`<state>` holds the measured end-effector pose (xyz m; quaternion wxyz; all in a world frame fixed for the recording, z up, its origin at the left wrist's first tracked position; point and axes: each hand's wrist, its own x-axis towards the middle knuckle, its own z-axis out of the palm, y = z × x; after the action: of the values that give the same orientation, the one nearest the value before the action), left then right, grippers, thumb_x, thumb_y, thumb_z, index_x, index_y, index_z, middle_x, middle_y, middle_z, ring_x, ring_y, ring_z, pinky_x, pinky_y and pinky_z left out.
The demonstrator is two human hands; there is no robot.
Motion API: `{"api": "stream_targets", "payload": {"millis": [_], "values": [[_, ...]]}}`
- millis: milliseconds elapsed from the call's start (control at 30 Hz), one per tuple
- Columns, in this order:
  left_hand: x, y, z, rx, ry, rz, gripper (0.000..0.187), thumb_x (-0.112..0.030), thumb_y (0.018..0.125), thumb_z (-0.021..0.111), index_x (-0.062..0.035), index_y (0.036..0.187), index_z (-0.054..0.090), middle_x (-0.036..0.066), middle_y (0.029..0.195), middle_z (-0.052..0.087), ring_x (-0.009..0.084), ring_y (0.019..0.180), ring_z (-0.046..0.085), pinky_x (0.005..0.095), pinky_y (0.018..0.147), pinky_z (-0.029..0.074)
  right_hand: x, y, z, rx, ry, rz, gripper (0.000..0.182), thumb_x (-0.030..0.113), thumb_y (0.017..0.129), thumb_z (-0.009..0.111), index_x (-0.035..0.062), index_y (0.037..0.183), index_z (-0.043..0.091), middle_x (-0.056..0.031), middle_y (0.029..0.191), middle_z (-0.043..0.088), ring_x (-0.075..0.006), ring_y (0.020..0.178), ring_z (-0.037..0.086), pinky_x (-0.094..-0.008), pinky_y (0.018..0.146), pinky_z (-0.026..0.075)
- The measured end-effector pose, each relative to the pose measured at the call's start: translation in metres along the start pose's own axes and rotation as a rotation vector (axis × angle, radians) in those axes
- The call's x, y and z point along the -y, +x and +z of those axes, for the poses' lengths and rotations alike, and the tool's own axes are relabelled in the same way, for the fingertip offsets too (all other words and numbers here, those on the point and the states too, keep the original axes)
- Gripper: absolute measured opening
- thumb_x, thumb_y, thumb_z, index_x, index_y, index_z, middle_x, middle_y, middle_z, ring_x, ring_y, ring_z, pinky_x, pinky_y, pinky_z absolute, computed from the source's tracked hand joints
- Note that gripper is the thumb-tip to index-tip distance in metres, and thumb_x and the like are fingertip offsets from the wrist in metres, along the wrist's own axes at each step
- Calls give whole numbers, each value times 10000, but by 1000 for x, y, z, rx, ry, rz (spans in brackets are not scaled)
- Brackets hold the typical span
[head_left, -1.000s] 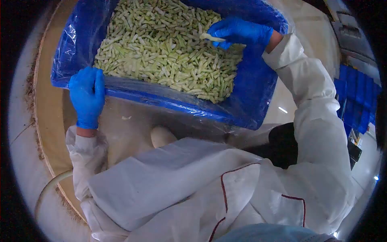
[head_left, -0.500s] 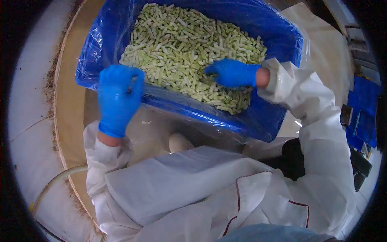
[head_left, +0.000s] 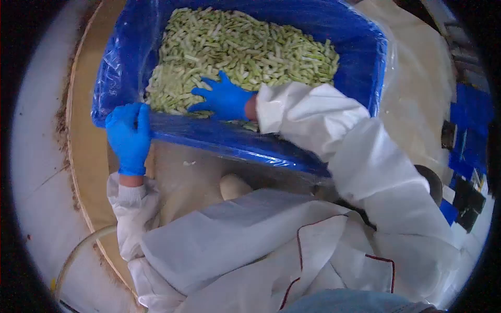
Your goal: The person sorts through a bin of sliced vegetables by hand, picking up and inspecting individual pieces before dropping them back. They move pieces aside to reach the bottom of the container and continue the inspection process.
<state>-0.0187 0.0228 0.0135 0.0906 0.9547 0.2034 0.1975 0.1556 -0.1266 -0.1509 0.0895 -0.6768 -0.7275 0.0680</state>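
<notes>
A blue bin (head_left: 355, 73) lined with clear plastic holds a wide layer of pale green cut vegetable pieces (head_left: 245, 47). My right hand (head_left: 224, 97), in a blue glove, lies on the pieces near the bin's front side with its fingers spread. At the bin's front left corner is my left hand (head_left: 128, 136), also gloved in blue, with its fingers bent at the rim. Whether the left fingers pinch the plastic liner cannot be made out.
A tan surface (head_left: 91, 156) with a curved edge runs down the left, beside a pale floor (head_left: 42, 141). A hose (head_left: 78, 250) curves at lower left. Blue and dark objects (head_left: 469, 115) stand at the far right.
My right hand has moved left across the pieces, and its fingers have spread. My left hand has shifted left and slightly down to the bin's corner.
</notes>
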Motion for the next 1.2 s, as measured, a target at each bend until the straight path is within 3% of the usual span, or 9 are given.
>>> {"api": "stream_targets", "payload": {"millis": [233, 400, 567, 667, 767, 900, 1000, 1067, 1200], "values": [[1, -2, -2, -4, -9, 17, 143, -172, 814, 592, -47, 756, 628, 101, 682, 569, 279, 663, 517, 386, 661, 380, -28, -102, -87, 480, -144, 490, 781, 265, 723, 679, 261, 1398, 286, -199, 1336, 387, -398, 1103, 489, -520, 801, 470], [2, -4, -1, 6, -16, 14, 152, -174, 814, 597, -46, 738, 625, 103, 663, 562, 278, 659, 516, 386, 664, 378, -79, -186, -110, 833, 188, -110, 499, 223, 762, 607, 102, 1236, 506, -219, 1197, 505, -352, 876, 610, -412, 783, 497], [4, -6, -3, -3, -88, -53, 122, -138, 800, 624, -35, 736, 636, 110, 646, 558, 259, 632, 512, 368, 633, 388, -181, -170, -113, 473, -186, 533, 367, 303, 749, 556, 96, 1041, 637, -156, 898, 646, -359, 846, 617, -461, 771, 469], [13, -13, -4, -50, -287, -185, 130, -131, 827, 624, -25, 757, 651, 69, 669, 587, 175, 609, 519, 309, 589, 402, -128, -180, -118, 781, -340, 468, 426, 264, 776, 563, 130, 1181, 569, -218, 1016, 613, -339, 953, 586, -426, 882, 447], [11, -13, -13, -67, -659, -498, 156, -136, 851, 621, -15, 760, 656, 25, 706, 607, 91, 622, 512, 246, 565, 401, -86, -134, -160, 1051, 92, 191, 495, 245, 776, 553, 149, 1259, 502, -244, 1092, 577, -355, 995, 571, -433, 901, 435], [5, -7, -17, -133, -739, -542, 152, -117, 851, 626, -12, 744, 649, -2, 706, 596, 55, 628, 496, 216, 559, 393, -107, -90, -117, 210, -49, 283, 579, 151, 767, 517, 158, 1333, 398, -298, 1037, 572, -421, 890, 597, -489, 790, 482], [14, -9, -11, -150, -716, -481, 132, -98, 843, 631, -14, 742, 646, -4, 698, 587, 56, 630, 493, 214, 566, 390, -64, -48, -70, 527, -280, 391, 686, 77, 761, 514, 190, 1395, 277, -257, 1271, 450, -359, 960, 588, -435, 747, 509], [19, -13, -10, -112, -684, -468, 125, -91, 842, 630, -17, 742, 643, -9, 700, 585, 57, 638, 497, 213, 571, 392, -14, -33, -81, 555, 38, 262, 710, 19, 743, 505, 197, 1394, 285, -225, 1321, 402, -355, 934, 597, -428, 702, 520], [23, -16, -9, -85, -687, -506, 127, -92, 846, 624, -16, 746, 640, -7, 703, 592, 59, 651, 505, 215, 583, 398, 4, 40, -79, 228, 245, -13, 727, 34, 726, 570, 324, 1357, 355, -130, 1392, 339, -363, 1009, 562, -424, 782, 511]]}}
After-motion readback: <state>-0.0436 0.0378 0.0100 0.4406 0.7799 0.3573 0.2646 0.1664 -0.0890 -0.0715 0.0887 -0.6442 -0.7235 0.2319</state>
